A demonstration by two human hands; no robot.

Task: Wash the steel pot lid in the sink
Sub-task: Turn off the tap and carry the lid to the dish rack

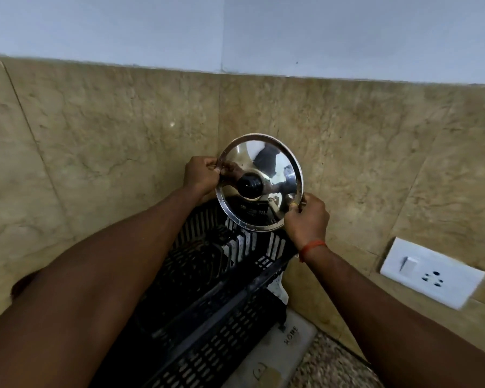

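Head view, one frame, entered as follows. Steel pot lid (275, 163): round, polished, black knob (249, 185) at centre; held upright in the air with the knob side turned toward the camera, above the far end of the rack and in front of the wall corner. Left hand (201, 175): fingers pinched on the lid's left rim. Right hand (307, 218): fingers pinched on the lid's lower right rim; an orange thread (312, 247) is worn at the wrist. Dish rack (207, 298): black slatted plastic, two tiers, set beneath the lid and between the forearms. Wall tiles (95, 141): beige, marbled. Switch and socket plate (431, 273): white, fixed to the right wall. Countertop (333, 365): speckled stone, seen at lower right.
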